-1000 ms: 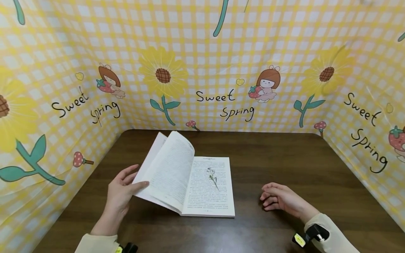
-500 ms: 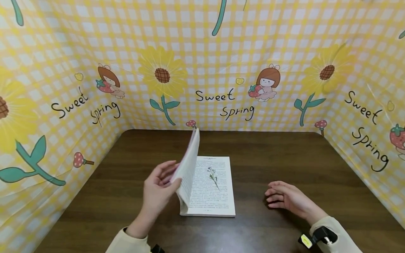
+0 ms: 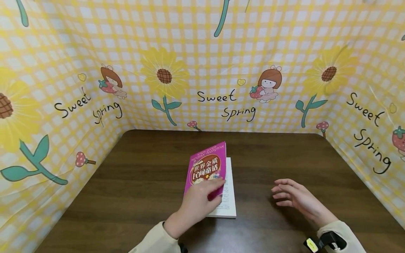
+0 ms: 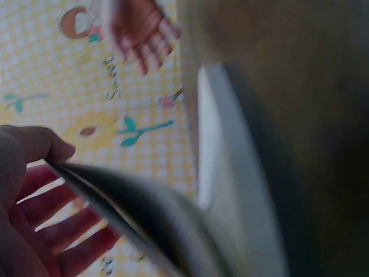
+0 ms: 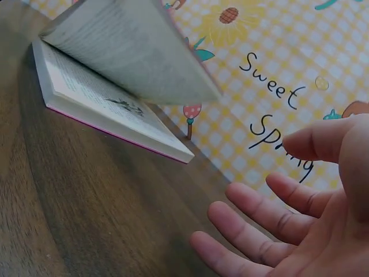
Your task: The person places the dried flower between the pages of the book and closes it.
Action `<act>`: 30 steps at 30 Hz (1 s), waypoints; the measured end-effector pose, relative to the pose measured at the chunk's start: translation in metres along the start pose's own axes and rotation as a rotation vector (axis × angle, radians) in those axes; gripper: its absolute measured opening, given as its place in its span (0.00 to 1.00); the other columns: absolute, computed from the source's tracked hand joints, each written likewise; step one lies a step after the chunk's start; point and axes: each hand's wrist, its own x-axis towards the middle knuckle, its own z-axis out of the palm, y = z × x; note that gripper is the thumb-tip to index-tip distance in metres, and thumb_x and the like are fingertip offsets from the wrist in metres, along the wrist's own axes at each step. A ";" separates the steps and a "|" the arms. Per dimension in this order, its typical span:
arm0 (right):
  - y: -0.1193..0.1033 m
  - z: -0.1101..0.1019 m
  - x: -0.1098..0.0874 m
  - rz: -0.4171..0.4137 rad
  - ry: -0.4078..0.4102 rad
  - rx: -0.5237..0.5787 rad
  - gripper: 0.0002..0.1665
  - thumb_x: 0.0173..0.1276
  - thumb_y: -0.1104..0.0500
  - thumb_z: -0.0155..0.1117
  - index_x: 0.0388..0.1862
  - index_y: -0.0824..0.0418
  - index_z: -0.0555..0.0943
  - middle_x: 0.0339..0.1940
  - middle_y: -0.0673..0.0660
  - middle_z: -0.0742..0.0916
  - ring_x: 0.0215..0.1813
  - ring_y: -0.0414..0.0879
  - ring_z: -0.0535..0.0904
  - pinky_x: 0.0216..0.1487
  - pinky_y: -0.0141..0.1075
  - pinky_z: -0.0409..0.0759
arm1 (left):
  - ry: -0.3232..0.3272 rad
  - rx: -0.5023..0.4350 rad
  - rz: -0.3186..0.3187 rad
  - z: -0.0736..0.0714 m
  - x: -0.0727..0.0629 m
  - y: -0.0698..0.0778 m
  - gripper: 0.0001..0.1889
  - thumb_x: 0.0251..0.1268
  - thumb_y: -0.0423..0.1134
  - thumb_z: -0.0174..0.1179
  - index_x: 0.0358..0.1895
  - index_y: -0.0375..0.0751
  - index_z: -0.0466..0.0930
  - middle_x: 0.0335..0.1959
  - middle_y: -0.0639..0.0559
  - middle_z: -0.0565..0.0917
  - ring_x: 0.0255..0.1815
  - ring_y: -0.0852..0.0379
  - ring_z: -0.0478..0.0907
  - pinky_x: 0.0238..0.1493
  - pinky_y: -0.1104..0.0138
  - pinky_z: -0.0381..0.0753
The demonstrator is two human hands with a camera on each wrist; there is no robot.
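A paperback book (image 3: 202,160) with a magenta cover stands partly open on the table, its front half tilted over the lower pages (image 3: 230,200). My left hand (image 3: 197,196) pinches the free edge of the cover and upper pages; in the left wrist view its thumb (image 4: 57,150) lies on one side and the fingers behind. Between the halves, a dried flower sprig (image 5: 127,107) lies on the printed page in the right wrist view; the cover hides it in the head view. To the right of the book, my right hand (image 3: 295,196) holds nothing, its fingers loosely bent and apart.
The dark wooden table (image 3: 142,154) extends around the book. A yellow checked cloth (image 3: 209,70) printed with sunflowers hangs along the back and both sides. A black device with a yellow tag (image 3: 311,245) is strapped at the right wrist.
My left hand has swung the cover and upper pages from the left, past upright, to the right over the sprig. The magenta front now shows. My right hand has shifted slightly right.
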 end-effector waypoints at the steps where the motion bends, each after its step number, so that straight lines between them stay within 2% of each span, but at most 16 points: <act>1: -0.001 0.000 0.000 -0.004 0.005 -0.018 0.14 0.82 0.61 0.43 0.52 0.47 0.77 0.48 0.51 0.85 0.49 0.47 0.83 0.49 0.43 0.83 | -0.030 0.047 0.009 0.004 0.000 0.002 0.21 0.52 0.31 0.72 0.53 0.35 0.85 0.51 0.46 0.86 0.48 0.52 0.85 0.48 0.62 0.83; 2: -0.001 0.001 -0.001 -0.010 0.006 -0.038 0.14 0.83 0.61 0.43 0.53 0.47 0.76 0.48 0.51 0.84 0.50 0.47 0.83 0.48 0.42 0.83 | -0.061 0.090 0.021 0.008 0.000 0.003 0.21 0.53 0.33 0.72 0.53 0.37 0.86 0.52 0.46 0.86 0.51 0.51 0.84 0.52 0.60 0.82; 5: -0.003 0.003 -0.003 -0.023 0.009 -0.096 0.14 0.83 0.60 0.42 0.54 0.47 0.75 0.49 0.51 0.84 0.50 0.47 0.82 0.48 0.42 0.83 | -0.162 0.243 0.040 0.019 -0.002 0.008 0.20 0.58 0.38 0.71 0.55 0.42 0.86 0.54 0.50 0.85 0.54 0.52 0.82 0.54 0.58 0.81; 7: -0.005 0.005 -0.004 -0.031 0.013 -0.145 0.13 0.83 0.60 0.42 0.56 0.48 0.74 0.49 0.52 0.83 0.50 0.47 0.82 0.47 0.43 0.83 | -0.252 0.356 0.050 0.025 -0.004 0.012 0.19 0.63 0.41 0.67 0.58 0.45 0.84 0.57 0.53 0.84 0.57 0.52 0.81 0.56 0.53 0.79; 10: -0.008 0.007 -0.006 -0.041 0.028 -0.227 0.13 0.83 0.60 0.43 0.58 0.53 0.72 0.50 0.54 0.82 0.50 0.47 0.82 0.46 0.42 0.83 | -0.369 0.484 0.037 0.033 -0.006 0.018 0.19 0.69 0.45 0.62 0.61 0.51 0.82 0.60 0.57 0.82 0.61 0.52 0.78 0.55 0.49 0.77; 12: -0.010 0.009 -0.006 -0.041 0.043 -0.276 0.13 0.83 0.60 0.44 0.60 0.60 0.71 0.51 0.56 0.82 0.49 0.46 0.82 0.45 0.42 0.84 | -0.423 0.527 0.023 0.036 -0.006 0.021 0.19 0.71 0.46 0.60 0.62 0.53 0.81 0.62 0.59 0.81 0.62 0.52 0.77 0.55 0.48 0.76; 17: -0.013 0.016 -0.005 -0.035 0.093 -0.387 0.21 0.81 0.61 0.49 0.62 0.76 0.64 0.53 0.66 0.81 0.48 0.45 0.82 0.42 0.41 0.84 | -0.531 0.551 -0.035 0.041 -0.005 0.026 0.19 0.72 0.47 0.58 0.64 0.57 0.80 0.64 0.61 0.78 0.64 0.50 0.75 0.57 0.48 0.76; 20: -0.014 0.022 -0.006 -0.035 0.128 -0.471 0.22 0.78 0.61 0.53 0.62 0.76 0.65 0.53 0.70 0.81 0.47 0.46 0.81 0.40 0.41 0.83 | -0.630 0.555 -0.064 0.042 -0.004 0.027 0.20 0.72 0.48 0.58 0.65 0.60 0.78 0.66 0.62 0.76 0.67 0.49 0.72 0.59 0.47 0.74; 23: -0.016 0.026 -0.006 -0.035 0.137 -0.543 0.21 0.77 0.61 0.56 0.61 0.74 0.67 0.53 0.70 0.81 0.47 0.47 0.81 0.39 0.41 0.83 | -0.721 0.538 -0.086 0.042 -0.004 0.025 0.23 0.72 0.50 0.58 0.69 0.61 0.74 0.70 0.62 0.72 0.71 0.49 0.67 0.63 0.47 0.71; 26: -0.018 0.030 -0.007 -0.030 0.133 -0.590 0.22 0.76 0.60 0.57 0.61 0.72 0.68 0.52 0.68 0.81 0.48 0.45 0.81 0.39 0.41 0.82 | -0.802 0.477 -0.129 0.040 -0.005 0.022 0.29 0.70 0.56 0.57 0.74 0.61 0.67 0.74 0.62 0.65 0.76 0.50 0.59 0.68 0.44 0.64; 28: -0.019 0.032 -0.007 -0.032 0.112 -0.614 0.23 0.76 0.60 0.58 0.62 0.71 0.68 0.53 0.67 0.81 0.50 0.44 0.80 0.40 0.40 0.82 | -0.844 0.409 -0.163 0.038 -0.007 0.019 0.34 0.69 0.59 0.58 0.76 0.61 0.62 0.77 0.62 0.60 0.78 0.50 0.53 0.71 0.42 0.57; 30: -0.020 0.034 -0.006 -0.030 0.083 -0.639 0.24 0.76 0.58 0.58 0.64 0.70 0.68 0.54 0.67 0.80 0.53 0.46 0.79 0.41 0.40 0.81 | -0.880 0.329 -0.195 0.036 -0.008 0.015 0.36 0.68 0.61 0.57 0.78 0.61 0.59 0.79 0.62 0.56 0.80 0.51 0.47 0.73 0.40 0.50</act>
